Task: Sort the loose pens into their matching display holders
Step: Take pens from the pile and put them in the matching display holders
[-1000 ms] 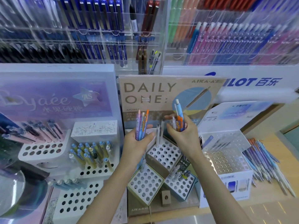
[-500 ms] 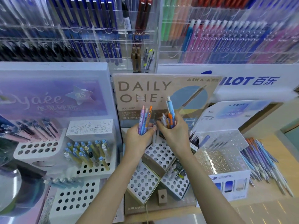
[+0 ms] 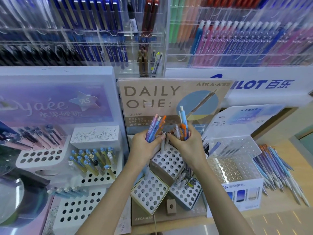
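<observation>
centrally, left fingers (image 3: 156,140) gripping pastel pens (image 3: 153,128), right fingers (image 3: 172,138) gripping orange pens (image 3: 184,130), wooden counter (image 3: 277,213), racks (image 3: 84,31) behind

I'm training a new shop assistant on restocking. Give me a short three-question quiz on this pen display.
1. True or false: the left hand and the right hand each grip pens.
2. Where does the loose pile lie? A) right of the clear holder B) left of it C) in the left hand
3. Fill in: the tan sign reads "DAILY ___".
Key: 1 true; 2 A; 3 ONE.
</observation>
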Tool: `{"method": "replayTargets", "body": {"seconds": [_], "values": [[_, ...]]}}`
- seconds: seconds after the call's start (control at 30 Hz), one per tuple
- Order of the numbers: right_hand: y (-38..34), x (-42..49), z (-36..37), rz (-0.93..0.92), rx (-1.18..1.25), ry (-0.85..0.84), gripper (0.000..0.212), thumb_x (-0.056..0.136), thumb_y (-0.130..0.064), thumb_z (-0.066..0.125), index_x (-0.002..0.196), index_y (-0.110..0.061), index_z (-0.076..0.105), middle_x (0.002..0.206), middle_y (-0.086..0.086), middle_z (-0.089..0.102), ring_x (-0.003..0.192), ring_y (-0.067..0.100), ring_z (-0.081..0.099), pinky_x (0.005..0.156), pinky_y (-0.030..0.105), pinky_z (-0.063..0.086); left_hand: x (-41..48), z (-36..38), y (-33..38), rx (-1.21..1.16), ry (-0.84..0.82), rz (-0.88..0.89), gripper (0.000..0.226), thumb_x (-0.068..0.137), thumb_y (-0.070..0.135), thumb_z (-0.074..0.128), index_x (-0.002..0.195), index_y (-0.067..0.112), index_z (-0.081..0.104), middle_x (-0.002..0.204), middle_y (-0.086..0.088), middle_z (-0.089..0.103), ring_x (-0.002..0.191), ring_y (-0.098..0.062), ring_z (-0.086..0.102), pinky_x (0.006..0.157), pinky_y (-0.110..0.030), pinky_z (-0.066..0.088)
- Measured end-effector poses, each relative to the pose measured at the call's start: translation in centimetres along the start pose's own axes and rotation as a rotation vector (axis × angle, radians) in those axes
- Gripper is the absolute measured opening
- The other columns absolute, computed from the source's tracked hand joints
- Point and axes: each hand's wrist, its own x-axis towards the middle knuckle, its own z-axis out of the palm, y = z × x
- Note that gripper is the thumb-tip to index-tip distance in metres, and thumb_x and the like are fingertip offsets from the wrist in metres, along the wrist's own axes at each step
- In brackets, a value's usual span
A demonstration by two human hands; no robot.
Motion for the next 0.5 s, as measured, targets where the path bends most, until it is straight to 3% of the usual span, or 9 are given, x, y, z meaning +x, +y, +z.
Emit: {"method": "replayTargets", "body": {"seconds": [0.1,0.2,0.3,0.43,0.5], "values": [[0.2,-0.5,-0.5,0.030,0.024,0.012,0.023,0.078,-0.023,0.077,0.092,-0.018,0.060,0.082,0.014,0.065,0.076,0.034,0.061,0.075,0.049,0.054,-0.2,0.1,-0.4,0.040,-0.022,0.033,0.017,0.077,0.017,0.077,0.084,0.030,0.068,0.076,0.021,0.066,0.069,0.011,0.061,0.068,-0.009,0.048],[0.2,-0.7,-0.8,0.037,0.023,0.002,0.022,0.079,-0.020,0.076,0.094,-0.016,0.061,0.087,0.016,0.066,0.082,0.038,0.062,0.078,0.054,0.053,-0.6,0.5,-0.8,0.073,-0.047,0.058,0.016,0.078,0.021,0.076,0.085,0.032,0.068,0.077,0.020,0.066,0.073,0.009,0.061,0.071,-0.014,0.048],[0.1,-0.8,-0.9,0.057,0.035,0.002,0.022,0.079,-0.019,0.076,0.094,-0.016,0.061,0.089,0.017,0.067,0.084,0.039,0.062,0.079,0.055,0.052,-0.5,0.4,-0.9,0.111,-0.057,0.106,0.025,0.079,0.021,0.075,0.082,0.042,0.062,0.074,0.021,0.065,0.072,0.008,0.060,0.070,-0.016,0.047],[-0.5,-1.1,-1.0,0.029,0.040,0.022,0.023,0.078,-0.025,0.077,0.093,-0.016,0.062,0.087,0.016,0.066,0.081,0.036,0.062,0.077,0.048,0.054,0.0,-0.1,-0.7,0.118,-0.111,0.025,0.023,0.078,0.019,0.077,0.081,0.037,0.063,0.078,0.015,0.067,0.076,-0.004,0.064,0.076,-0.028,0.052],[-1.0,-1.2,-1.2,0.024,0.048,0.023,0.023,0.077,-0.025,0.077,0.093,-0.018,0.062,0.086,0.011,0.068,0.079,0.030,0.064,0.074,0.040,0.055,-0.1,-0.3,-0.2,0.127,-0.151,0.002,0.020,0.077,0.021,0.077,0.077,0.033,0.062,0.077,0.016,0.065,0.071,0.000,0.061,0.071,-0.021,0.050]]}}
